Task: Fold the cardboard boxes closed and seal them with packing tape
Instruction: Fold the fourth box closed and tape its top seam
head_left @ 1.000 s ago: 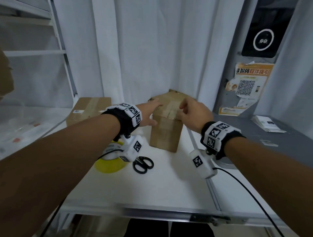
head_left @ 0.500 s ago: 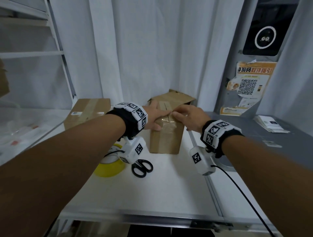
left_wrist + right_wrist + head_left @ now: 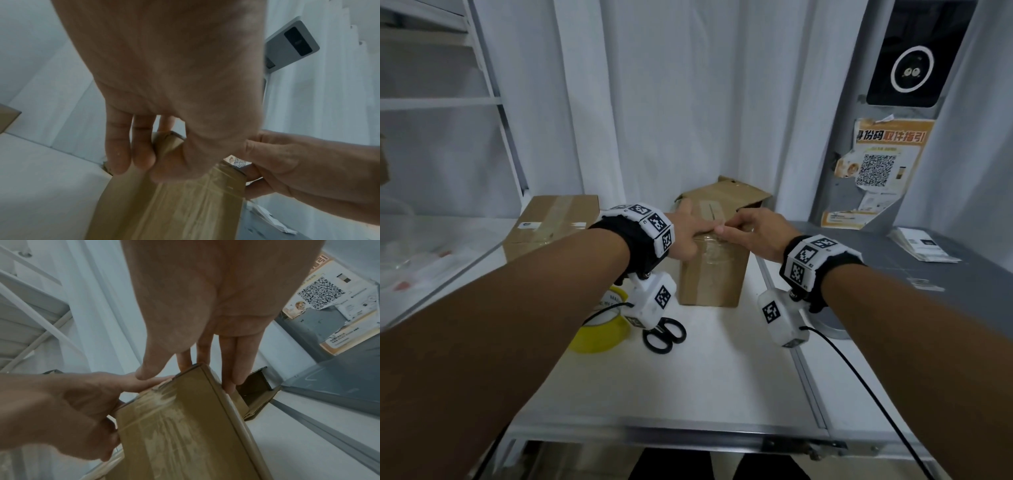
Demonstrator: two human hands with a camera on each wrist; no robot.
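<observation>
Both hands reach forward onto the box (image 3: 710,270) at 12 o'clock on the surface (image 3: 688,383): the left hand (image 3: 685,236) curls its fingers (image 3: 141,155) round the top's left edge, while the right hand (image 3: 753,233) lays straight fingers (image 3: 230,369) flat on top. Three boxes show: this one, a taped box (image 3: 551,222) at 10 o'clock and an open box (image 3: 726,195) behind it. One tape roll (image 3: 599,329) and one scissors (image 3: 664,335) lie at 8 o'clock.

We see our right hand (image 3: 216,305) reaching down over the top edge of a taped cardboard box (image 3: 180,431), its straight fingers (image 3: 230,369) laid along the far side. Our left hand (image 3: 68,410) grips the box's left top corner. A QR-code poster (image 3: 329,293) hangs at upper right.
</observation>
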